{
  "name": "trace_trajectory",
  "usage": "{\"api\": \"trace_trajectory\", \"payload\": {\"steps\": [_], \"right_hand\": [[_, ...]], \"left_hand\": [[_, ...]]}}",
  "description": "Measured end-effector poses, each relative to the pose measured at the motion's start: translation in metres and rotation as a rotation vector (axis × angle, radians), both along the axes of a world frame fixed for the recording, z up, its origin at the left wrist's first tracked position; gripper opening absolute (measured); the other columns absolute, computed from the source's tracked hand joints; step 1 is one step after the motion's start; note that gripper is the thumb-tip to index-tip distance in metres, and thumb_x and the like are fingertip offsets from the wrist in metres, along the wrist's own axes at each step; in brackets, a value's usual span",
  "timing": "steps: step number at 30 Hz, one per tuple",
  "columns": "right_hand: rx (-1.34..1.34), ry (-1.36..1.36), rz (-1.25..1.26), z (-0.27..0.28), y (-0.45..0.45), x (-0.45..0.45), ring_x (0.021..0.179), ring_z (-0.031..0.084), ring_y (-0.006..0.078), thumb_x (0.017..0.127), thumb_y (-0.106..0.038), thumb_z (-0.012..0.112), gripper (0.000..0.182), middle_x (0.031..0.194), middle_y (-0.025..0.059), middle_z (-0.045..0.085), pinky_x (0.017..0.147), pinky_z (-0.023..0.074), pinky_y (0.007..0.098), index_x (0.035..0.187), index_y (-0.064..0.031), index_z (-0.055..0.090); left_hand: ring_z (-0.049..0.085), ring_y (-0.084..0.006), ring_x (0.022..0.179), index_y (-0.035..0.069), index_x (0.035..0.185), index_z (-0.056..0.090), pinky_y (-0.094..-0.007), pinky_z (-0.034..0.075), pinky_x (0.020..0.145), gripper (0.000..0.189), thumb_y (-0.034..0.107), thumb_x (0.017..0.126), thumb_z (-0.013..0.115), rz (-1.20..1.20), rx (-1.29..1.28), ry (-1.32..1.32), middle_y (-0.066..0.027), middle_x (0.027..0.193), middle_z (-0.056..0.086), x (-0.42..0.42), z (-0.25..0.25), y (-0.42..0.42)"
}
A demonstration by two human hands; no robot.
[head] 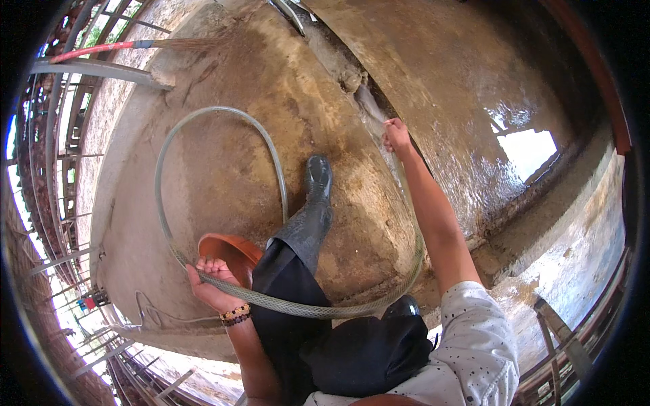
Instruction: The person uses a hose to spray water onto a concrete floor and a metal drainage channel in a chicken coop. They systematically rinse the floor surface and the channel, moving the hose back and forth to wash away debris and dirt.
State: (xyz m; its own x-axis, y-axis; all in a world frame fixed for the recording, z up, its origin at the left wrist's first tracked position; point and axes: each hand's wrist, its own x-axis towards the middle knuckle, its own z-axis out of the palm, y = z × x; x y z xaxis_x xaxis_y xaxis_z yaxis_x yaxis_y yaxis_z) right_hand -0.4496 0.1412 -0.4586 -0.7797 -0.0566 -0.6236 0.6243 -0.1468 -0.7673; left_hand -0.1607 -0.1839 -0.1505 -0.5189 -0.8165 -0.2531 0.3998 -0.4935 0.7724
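Note:
A clear braided water hose (304, 308) loops across the person's lap and over the floor. At the lower left, my left hand (216, 279) has its fingers curled around the hose, beside an orange plastic basin (231, 248). Bead bracelets circle that wrist. My right hand (396, 136) is closed near the hose's other end, above the floor channel; the hose runs up under the forearm toward the fist. Water seems to lie in the channel just beyond. A dark rubber boot (319, 177) stands between the hands.
A broom (177, 44) with a red handle lies at the upper left by a beam. A drain channel (368, 101) crosses the concrete floor. Wet, shiny floor (457, 116) spreads on the right, next to a low concrete ledge (548, 208). A thin cable or hose (177, 319) lies lower left.

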Motion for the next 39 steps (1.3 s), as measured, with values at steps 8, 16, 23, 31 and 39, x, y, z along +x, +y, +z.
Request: {"api": "trace_trajectory", "payload": {"steps": [8,16,23,31,39], "right_hand": [[0.028,-0.023,0.074,0.004,-0.009,-0.019,0.040,0.042,0.0137,0.088,-0.015,0.043,0.012,0.057,0.0054,0.044,0.031,0.0290,0.0285,0.097,-0.0076,0.046],[0.120,0.023,0.074,0.005,-0.016,-0.040,0.041,0.043,0.0139,0.087,-0.015,0.044,0.014,0.058,0.0057,0.046,0.032,0.0313,0.0294,0.098,-0.0052,0.046],[0.149,0.036,0.073,0.000,-0.024,-0.050,0.043,0.046,0.0150,0.085,-0.015,0.045,0.016,0.060,0.0065,0.048,0.033,0.0327,0.0303,0.096,-0.0034,0.047],[0.148,0.077,0.095,-0.004,-0.030,-0.058,0.040,0.045,0.0153,0.084,-0.015,0.046,0.016,0.056,0.0063,0.048,0.032,0.0338,0.0305,0.094,-0.0034,0.047],[0.193,0.048,0.137,0.000,-0.032,-0.065,0.040,0.047,0.0154,0.085,-0.019,0.047,0.017,0.057,0.0068,0.050,0.032,0.0367,0.0316,0.092,-0.0039,0.049]], "left_hand": [[0.037,-0.0099,0.058,0.005,0.074,0.043,-0.0248,0.036,0.057,0.028,0.024,0.095,0.043,0.060,0.037,-0.015,-0.0003,0.068,0.044,-0.001,0.002,-0.001],[0.037,-0.0097,0.059,0.005,0.075,0.043,-0.0245,0.036,0.057,0.029,0.026,0.096,0.041,0.078,0.014,-0.029,-0.0002,0.068,0.043,-0.002,0.000,-0.004],[0.037,-0.0095,0.058,0.005,0.076,0.043,-0.0241,0.036,0.056,0.029,0.026,0.096,0.042,0.091,0.007,-0.062,-0.0004,0.069,0.044,-0.012,0.005,0.002],[0.040,-0.0097,0.059,0.006,0.075,0.043,-0.0243,0.038,0.057,0.028,0.025,0.096,0.043,0.060,-0.015,-0.039,-0.0010,0.070,0.045,-0.017,0.006,0.007],[0.039,-0.0092,0.058,0.006,0.073,0.043,-0.0234,0.037,0.057,0.029,0.024,0.095,0.043,0.019,-0.008,-0.001,-0.0004,0.068,0.044,-0.020,0.009,0.006]]}}
